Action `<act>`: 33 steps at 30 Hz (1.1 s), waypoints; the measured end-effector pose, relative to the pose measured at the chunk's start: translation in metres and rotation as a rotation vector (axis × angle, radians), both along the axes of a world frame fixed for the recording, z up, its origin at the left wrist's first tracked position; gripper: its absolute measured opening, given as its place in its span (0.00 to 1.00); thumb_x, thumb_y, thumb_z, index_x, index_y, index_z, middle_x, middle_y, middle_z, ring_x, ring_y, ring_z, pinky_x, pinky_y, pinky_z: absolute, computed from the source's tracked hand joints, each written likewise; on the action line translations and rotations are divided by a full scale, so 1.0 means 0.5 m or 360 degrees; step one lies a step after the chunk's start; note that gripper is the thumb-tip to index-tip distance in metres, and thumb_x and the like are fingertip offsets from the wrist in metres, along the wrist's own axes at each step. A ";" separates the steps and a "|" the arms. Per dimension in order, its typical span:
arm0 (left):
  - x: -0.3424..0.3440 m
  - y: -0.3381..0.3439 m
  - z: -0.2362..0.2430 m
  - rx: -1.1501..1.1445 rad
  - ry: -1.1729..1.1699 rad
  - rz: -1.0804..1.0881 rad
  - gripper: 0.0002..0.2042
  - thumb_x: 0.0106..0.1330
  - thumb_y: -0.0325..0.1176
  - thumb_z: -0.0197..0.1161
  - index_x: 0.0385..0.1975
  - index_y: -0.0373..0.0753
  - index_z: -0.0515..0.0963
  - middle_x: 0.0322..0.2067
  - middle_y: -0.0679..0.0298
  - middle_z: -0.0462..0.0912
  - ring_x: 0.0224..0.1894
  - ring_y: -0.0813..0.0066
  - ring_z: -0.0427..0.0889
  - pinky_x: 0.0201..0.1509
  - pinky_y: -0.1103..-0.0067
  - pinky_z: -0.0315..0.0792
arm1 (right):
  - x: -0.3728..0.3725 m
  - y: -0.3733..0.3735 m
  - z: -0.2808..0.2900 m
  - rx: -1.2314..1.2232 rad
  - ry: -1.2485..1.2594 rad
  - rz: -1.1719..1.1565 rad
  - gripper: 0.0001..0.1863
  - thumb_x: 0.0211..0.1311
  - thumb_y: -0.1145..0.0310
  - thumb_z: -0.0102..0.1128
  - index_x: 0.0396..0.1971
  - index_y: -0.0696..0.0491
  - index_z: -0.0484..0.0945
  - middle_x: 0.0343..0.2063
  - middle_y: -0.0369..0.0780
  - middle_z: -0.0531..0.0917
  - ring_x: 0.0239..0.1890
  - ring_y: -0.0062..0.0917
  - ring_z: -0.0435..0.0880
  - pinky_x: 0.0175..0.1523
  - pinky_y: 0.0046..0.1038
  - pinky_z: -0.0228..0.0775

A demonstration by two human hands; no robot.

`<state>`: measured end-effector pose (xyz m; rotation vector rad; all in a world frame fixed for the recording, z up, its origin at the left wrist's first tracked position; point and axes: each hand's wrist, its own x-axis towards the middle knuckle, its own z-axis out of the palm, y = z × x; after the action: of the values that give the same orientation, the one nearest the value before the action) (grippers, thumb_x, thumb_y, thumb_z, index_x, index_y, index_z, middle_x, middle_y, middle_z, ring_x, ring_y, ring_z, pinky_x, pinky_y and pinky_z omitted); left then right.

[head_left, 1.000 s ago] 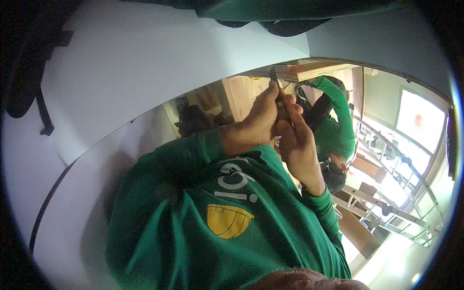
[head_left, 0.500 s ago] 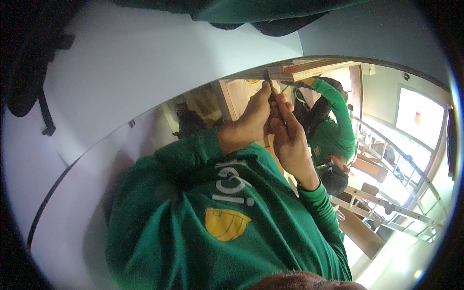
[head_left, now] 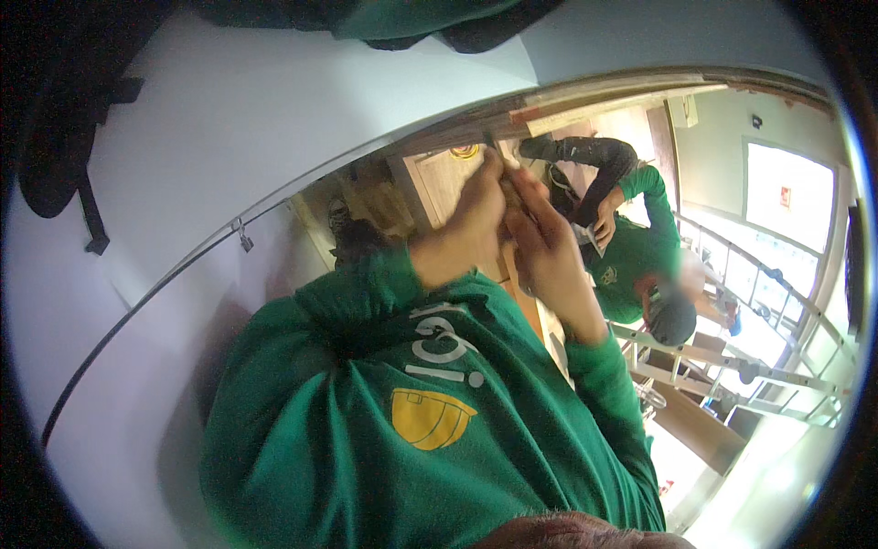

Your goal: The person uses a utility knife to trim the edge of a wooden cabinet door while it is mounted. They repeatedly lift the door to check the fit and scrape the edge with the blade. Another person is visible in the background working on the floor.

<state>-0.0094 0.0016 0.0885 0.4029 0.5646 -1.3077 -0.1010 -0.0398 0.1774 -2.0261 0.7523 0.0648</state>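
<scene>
My left hand (head_left: pixel 471 215) and my right hand (head_left: pixel 543 240) are pressed together in front of my chest, closed around a thin dark tool (head_left: pixel 491 140), its type unclear. The fingertips are slightly blurred, and most of the tool is hidden between them. The tool's tip reaches the underside edge of a wooden board (head_left: pixel 604 108), or very close to it; I cannot tell whether it touches.
A co-worker (head_left: pixel 622 274) in green sits or crouches to my right, one hand on a flat pale object. Aluminium ladders (head_left: pixel 745 371) stand beyond, near a bright window (head_left: pixel 788 192). A white panel (head_left: pixel 274 110) fills the upper left, with a padlock (head_left: pixel 245 240) near its edge.
The view has shifted, so the panel edge and tool tip appear higher and further left. The co-worker has brought a raised arm down, and a bent dark-trousered leg now shows.
</scene>
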 end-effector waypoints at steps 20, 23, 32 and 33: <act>-0.011 0.010 -0.016 -0.0057 0.0014 0.0016 0.20 0.80 0.56 0.46 0.36 0.46 0.71 0.28 0.65 0.81 0.34 0.67 0.84 0.42 0.68 0.82 | -0.024 0.017 0.010 -0.0034 0.0043 0.0033 0.28 0.76 0.76 0.47 0.74 0.64 0.60 0.55 0.42 0.79 0.46 0.19 0.76 0.57 0.22 0.70; -0.022 0.033 0.033 -0.0023 -0.0043 0.0078 0.20 0.80 0.56 0.46 0.36 0.45 0.70 0.28 0.65 0.81 0.35 0.66 0.83 0.43 0.68 0.81 | -0.034 0.025 0.004 -0.0049 -0.0036 0.0033 0.28 0.77 0.76 0.47 0.73 0.64 0.60 0.55 0.42 0.80 0.44 0.19 0.76 0.56 0.22 0.71; -0.050 0.048 0.039 -0.0055 -0.0080 0.0061 0.21 0.80 0.57 0.47 0.36 0.45 0.73 0.29 0.65 0.82 0.33 0.68 0.84 0.41 0.70 0.82 | -0.030 -0.001 -0.010 -0.0304 -0.0104 0.0213 0.27 0.77 0.74 0.48 0.71 0.65 0.63 0.61 0.48 0.76 0.59 0.26 0.73 0.65 0.25 0.66; -0.051 0.042 0.052 -0.0020 -0.0038 0.0099 0.21 0.80 0.56 0.46 0.36 0.45 0.74 0.30 0.66 0.83 0.34 0.69 0.85 0.41 0.71 0.82 | -0.016 -0.017 -0.018 -0.0161 -0.0104 0.0158 0.27 0.76 0.73 0.49 0.71 0.65 0.63 0.64 0.53 0.73 0.65 0.32 0.70 0.68 0.27 0.63</act>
<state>-0.0347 0.0229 0.1145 0.3874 0.5448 -1.2444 -0.1093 -0.0481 0.1682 -2.1504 0.6244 0.0179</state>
